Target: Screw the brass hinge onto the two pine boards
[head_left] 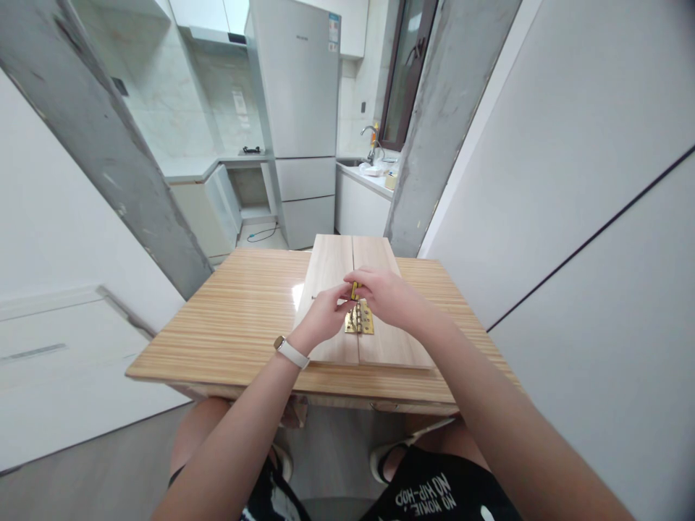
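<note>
Two pale wooden boards [326, 268] lie side by side on a striped wooden table [244, 311]. A brass hinge [360, 320] rests flat across the seam between them, near the front. My left hand [323, 315] and my right hand [386, 295] meet just above the hinge. Both pinch a small yellow and black tool [354, 289] between their fingertips; what it is exactly I cannot make out. A white watch sits on my left wrist.
The table's front edge is close to my knees. Beyond it a doorway with grey concrete jambs [108, 166] opens to a kitchen with a tall fridge [297, 108], counters and a sink [372, 152]. White walls stand left and right.
</note>
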A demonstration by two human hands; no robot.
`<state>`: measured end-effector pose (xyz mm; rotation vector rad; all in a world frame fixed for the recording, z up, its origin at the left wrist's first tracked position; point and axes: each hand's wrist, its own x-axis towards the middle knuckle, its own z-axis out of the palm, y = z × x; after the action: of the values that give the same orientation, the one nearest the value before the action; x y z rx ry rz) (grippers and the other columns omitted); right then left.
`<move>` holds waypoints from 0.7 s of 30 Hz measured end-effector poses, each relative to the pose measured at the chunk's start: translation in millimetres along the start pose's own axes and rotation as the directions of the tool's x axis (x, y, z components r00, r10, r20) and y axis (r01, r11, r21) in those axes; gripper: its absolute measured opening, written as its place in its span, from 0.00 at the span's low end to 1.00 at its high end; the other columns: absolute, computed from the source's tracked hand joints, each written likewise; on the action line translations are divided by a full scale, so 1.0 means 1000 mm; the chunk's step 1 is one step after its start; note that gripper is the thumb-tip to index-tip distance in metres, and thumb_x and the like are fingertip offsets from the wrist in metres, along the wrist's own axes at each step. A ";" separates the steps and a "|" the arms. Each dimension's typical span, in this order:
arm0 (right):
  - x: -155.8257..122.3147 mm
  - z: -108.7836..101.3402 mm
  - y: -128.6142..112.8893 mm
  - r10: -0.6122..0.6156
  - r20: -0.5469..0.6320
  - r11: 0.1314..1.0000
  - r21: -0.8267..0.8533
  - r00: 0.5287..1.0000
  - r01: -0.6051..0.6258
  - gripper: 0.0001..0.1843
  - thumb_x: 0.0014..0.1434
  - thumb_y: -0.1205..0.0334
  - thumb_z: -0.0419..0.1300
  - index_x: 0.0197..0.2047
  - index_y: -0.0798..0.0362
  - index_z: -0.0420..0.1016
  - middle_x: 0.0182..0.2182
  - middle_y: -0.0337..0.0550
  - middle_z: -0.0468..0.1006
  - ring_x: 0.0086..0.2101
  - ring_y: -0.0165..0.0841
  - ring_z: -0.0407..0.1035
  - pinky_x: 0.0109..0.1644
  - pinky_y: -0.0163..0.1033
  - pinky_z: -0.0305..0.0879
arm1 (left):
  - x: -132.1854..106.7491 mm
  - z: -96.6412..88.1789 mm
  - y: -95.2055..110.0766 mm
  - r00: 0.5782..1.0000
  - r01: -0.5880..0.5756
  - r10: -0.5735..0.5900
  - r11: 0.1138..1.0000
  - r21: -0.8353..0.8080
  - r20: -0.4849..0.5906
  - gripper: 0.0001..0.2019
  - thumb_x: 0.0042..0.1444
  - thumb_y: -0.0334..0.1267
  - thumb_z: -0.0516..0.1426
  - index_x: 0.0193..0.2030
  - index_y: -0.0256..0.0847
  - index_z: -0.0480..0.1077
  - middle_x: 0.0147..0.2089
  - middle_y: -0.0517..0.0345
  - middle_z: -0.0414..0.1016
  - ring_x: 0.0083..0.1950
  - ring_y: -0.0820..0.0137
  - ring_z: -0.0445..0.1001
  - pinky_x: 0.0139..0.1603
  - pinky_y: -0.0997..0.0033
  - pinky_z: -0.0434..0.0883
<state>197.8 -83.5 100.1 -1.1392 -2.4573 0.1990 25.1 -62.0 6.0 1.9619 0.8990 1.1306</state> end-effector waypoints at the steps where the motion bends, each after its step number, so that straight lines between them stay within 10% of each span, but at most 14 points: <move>1: 0.000 0.001 0.001 0.004 -0.008 1.000 -0.013 1.000 -0.004 0.12 0.66 0.74 0.57 0.48 0.53 0.77 0.44 0.46 0.80 0.45 0.36 0.73 0.48 0.39 0.64 | -0.001 0.000 0.002 1.000 0.002 -0.001 1.000 -0.024 0.007 0.12 0.63 0.28 0.56 0.51 0.40 0.74 0.50 0.50 0.80 0.52 0.63 0.78 0.50 0.65 0.77; 10: 0.001 0.010 -0.001 0.074 -0.105 0.981 -0.173 0.992 -0.092 0.02 0.69 0.64 0.60 0.42 0.52 0.73 0.39 0.43 0.79 0.38 0.34 0.72 0.40 0.37 0.58 | -0.004 0.008 0.013 0.994 0.016 -0.017 1.000 -0.013 -0.104 0.08 0.60 0.31 0.60 0.46 0.40 0.73 0.45 0.53 0.79 0.45 0.68 0.77 0.41 0.71 0.78; 21: 0.005 0.016 -0.001 0.200 -0.172 0.908 -0.337 0.965 -0.248 0.20 0.69 0.43 0.58 0.37 0.52 0.73 0.33 0.48 0.81 0.34 0.39 0.73 0.35 0.41 0.53 | -0.005 0.019 0.011 0.970 0.045 -0.039 0.999 0.020 -0.239 0.03 0.58 0.29 0.62 0.38 0.39 0.76 0.39 0.55 0.80 0.40 0.69 0.77 0.39 0.72 0.74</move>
<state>187.8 -79.4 87.9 -1.5355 -2.2956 -0.2622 42.8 -75.8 6.4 1.8431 1.0787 1.3565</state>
